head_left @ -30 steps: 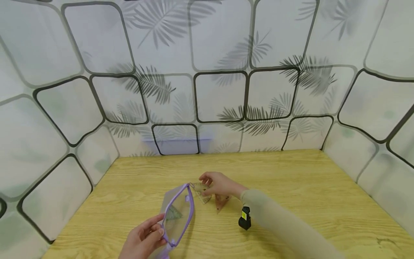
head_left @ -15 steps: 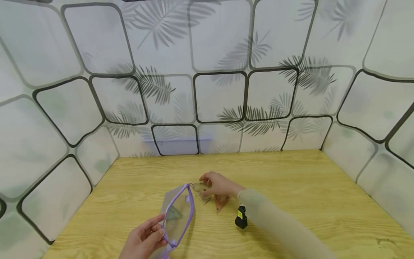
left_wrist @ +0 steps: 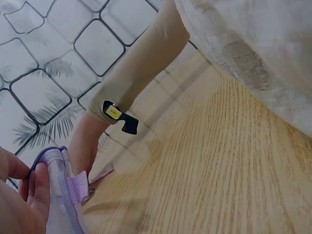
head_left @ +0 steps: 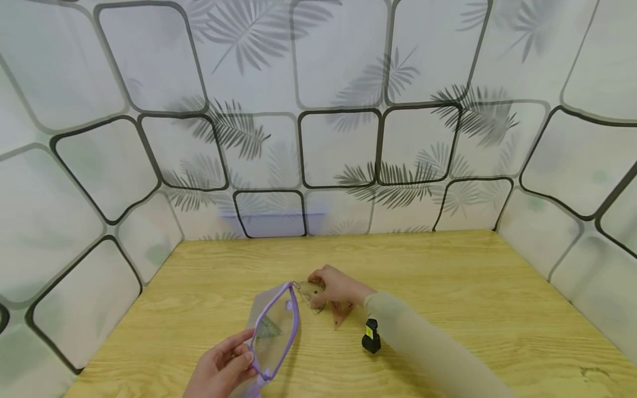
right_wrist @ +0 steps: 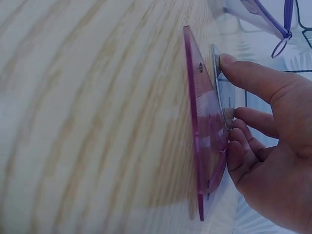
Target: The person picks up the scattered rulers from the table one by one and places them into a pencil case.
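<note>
A translucent zip pouch [head_left: 296, 323] with purple edging stands with its mouth open at the left of the table; a greenish set square [head_left: 269, 327] shows inside it. Its near edge is pinched between thumb and fingers of my left hand [head_left: 219, 362], also seen close up beside the purple tab [left_wrist: 78, 187] in the left wrist view. To the right of the pouch, my right hand [head_left: 340, 284] grips a clear protractor [right_wrist: 222, 90] by its edges, thumb on one side and fingers on the other. Right beside the protractor is a pink set square [right_wrist: 209, 141], partly under my hand.
The wooden table [head_left: 448, 287] is bounded at the back and sides by patterned curtains [head_left: 338, 149]. A small black device [head_left: 371, 337] with a yellow label is worn at my right wrist. A pale crinkled cloth [left_wrist: 263, 53] fills the left wrist view's upper right corner.
My right fingers have drawn in slightly around the protractor, which has tilted a little. The left hand and the pouch have stayed put.
</note>
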`<state>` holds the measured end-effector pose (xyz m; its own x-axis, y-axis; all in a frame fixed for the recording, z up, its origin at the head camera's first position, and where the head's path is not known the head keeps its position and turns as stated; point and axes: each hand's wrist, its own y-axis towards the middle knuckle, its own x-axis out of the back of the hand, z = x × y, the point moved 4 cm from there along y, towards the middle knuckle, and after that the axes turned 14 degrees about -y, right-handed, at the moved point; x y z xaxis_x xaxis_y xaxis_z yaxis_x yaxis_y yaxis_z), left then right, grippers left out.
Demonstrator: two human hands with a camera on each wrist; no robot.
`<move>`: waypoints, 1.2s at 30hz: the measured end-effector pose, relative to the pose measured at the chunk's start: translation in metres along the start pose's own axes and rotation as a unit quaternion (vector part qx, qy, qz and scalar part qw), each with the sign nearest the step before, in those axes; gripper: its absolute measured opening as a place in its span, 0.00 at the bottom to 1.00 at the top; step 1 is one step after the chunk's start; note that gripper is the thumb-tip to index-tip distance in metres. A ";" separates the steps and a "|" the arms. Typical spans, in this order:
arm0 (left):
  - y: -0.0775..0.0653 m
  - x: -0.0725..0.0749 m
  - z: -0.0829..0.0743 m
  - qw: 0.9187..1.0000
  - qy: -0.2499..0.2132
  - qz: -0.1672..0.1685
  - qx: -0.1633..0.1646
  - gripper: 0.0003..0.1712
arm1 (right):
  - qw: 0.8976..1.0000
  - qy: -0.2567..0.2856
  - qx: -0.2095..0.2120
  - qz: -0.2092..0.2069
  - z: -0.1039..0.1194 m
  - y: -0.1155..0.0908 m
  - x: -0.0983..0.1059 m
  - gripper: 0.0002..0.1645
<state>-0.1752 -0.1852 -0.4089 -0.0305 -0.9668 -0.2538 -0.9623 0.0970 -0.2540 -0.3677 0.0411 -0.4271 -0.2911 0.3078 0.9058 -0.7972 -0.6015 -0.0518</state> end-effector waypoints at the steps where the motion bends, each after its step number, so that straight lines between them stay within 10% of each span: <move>1: 0.000 0.000 0.000 1.000 -0.001 0.000 0.000 0.37 | 1.000 -0.002 0.001 0.002 0.001 0.000 0.000 0.36; 30: 0.001 0.002 0.003 1.000 -0.009 -0.002 0.003 0.39 | 1.000 -0.008 0.006 0.028 0.011 -0.011 0.009 0.29; 36: 0.002 0.003 0.004 1.000 -0.005 -0.007 0.001 0.38 | 0.997 -0.077 -0.010 0.024 0.013 -0.013 0.013 0.33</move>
<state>-0.1760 -0.1873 -0.4141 -0.0139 -0.9656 -0.2597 -0.9623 0.0834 -0.2588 -0.3540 0.0429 -0.4093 -0.2461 0.1615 0.9557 -0.7956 -0.5968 -0.1040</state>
